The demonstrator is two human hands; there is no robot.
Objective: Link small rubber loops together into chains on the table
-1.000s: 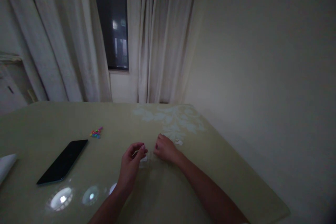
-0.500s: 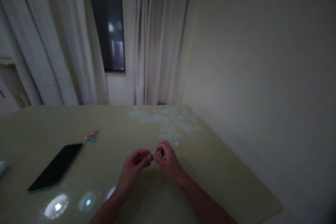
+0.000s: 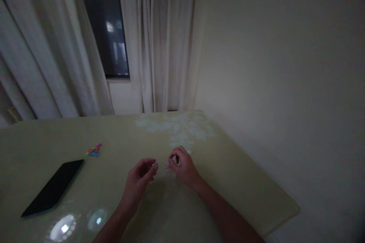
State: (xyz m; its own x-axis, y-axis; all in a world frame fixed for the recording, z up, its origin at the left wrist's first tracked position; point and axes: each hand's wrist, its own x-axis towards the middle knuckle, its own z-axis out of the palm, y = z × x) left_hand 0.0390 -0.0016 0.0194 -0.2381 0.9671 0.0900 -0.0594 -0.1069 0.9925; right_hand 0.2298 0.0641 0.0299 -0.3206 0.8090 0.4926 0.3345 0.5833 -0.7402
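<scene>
White bits sit pinched in your left hand and right hand above the tabletop. Both grips look closed; no finished piece shows yet

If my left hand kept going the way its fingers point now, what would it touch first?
Most likely the right hand: the left hand has its fingers aimed across a small gap at it, though depth is hard to judge in this dim view.

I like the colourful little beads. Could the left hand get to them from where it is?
Probably yes. The left hand is near the table's middle, and the beads lie off to its left. Only bare tabletop shows between them; the phone lies nearer the person, off that path.
</scene>
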